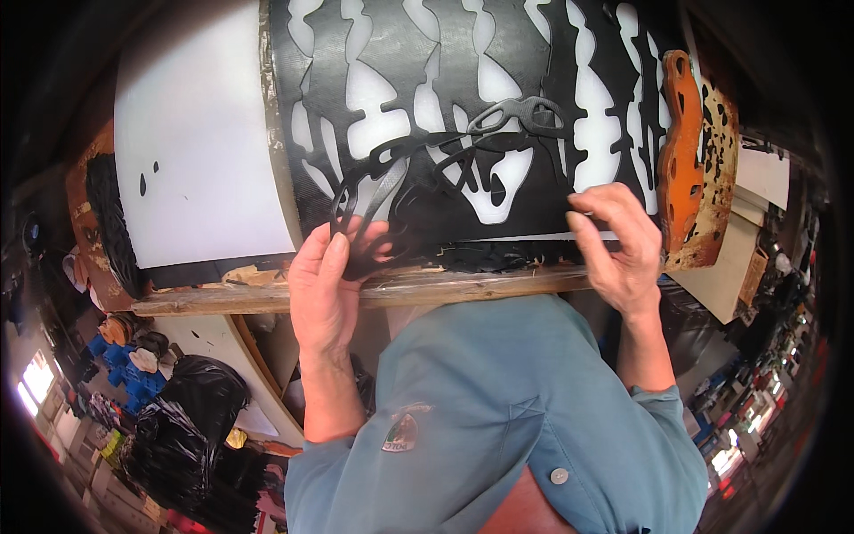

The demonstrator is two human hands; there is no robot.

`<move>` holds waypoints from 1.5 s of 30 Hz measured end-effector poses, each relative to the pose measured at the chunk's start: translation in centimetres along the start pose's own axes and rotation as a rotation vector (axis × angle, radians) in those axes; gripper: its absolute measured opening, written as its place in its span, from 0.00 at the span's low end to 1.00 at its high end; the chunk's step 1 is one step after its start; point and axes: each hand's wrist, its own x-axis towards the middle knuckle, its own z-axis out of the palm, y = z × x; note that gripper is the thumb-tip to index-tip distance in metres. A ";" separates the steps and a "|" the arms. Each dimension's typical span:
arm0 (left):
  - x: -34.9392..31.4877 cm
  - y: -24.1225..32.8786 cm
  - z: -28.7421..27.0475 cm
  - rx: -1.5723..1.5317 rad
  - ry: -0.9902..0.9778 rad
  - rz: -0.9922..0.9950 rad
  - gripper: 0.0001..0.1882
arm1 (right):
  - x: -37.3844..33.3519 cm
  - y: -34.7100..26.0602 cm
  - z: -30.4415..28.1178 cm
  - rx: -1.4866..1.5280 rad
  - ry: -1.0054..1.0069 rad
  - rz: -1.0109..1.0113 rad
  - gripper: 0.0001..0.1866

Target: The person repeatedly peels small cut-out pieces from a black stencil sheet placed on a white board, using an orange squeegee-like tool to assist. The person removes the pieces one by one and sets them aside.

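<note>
My left hand (327, 267) is closed on several black leather cut-outs (382, 191), strap-like pieces with openings in them, held over the front edge of the work surface. One dark piece with oval openings (516, 116) reaches away to the right above the cut sheet; whether it belongs to the held bunch I cannot tell. Beneath them spreads a black leather sheet (325, 58) full of cut holes, with white showing through. At the sheet's front right, my right hand (623, 245) has thumb and forefinger tips brought close together. Anything between them is too small to make out.
An orange cutting die (683, 169) stands along the right side of the sheet. White board (200, 133) lies to the left, with a few small black scraps. A worn wooden edge (463, 291) runs before me. Lower left sits a black plastic bag (191, 414).
</note>
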 end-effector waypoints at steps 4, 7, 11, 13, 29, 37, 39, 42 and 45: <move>0.1 0.0 0.3 0.024 -0.012 0.028 0.15 | 2.0 -1.2 4.7 0.144 -0.041 -0.163 0.18; 0.1 -0.5 0.9 -0.183 -0.085 -0.010 0.12 | 2.7 -2.0 8.7 0.200 -0.106 -0.205 0.22; 0.5 -1.5 1.6 -0.357 -0.143 0.016 0.11 | 2.8 -2.9 10.7 0.373 -0.119 -0.102 0.17; 0.5 -1.6 1.5 -0.352 -0.162 -0.010 0.12 | 2.7 -3.2 10.5 0.402 -0.107 -0.060 0.16; 3.2 12.4 -4.4 0.610 0.107 0.293 0.16 | 2.4 -2.4 5.7 0.128 -0.527 0.040 0.06; 5.4 26.2 -14.9 0.483 0.172 0.824 0.16 | 2.9 -4.8 7.0 0.021 -0.561 0.091 0.07; 5.2 27.5 -20.3 0.435 0.453 0.818 0.16 | 3.0 -4.9 7.2 0.021 -0.560 0.132 0.06; 4.8 26.5 -28.3 0.410 0.862 0.634 0.15 | 3.1 -4.8 7.4 0.019 -0.566 0.192 0.07; 4.2 24.2 -33.6 0.249 1.000 0.451 0.14 | 3.2 -4.7 7.4 -0.007 -0.593 0.218 0.08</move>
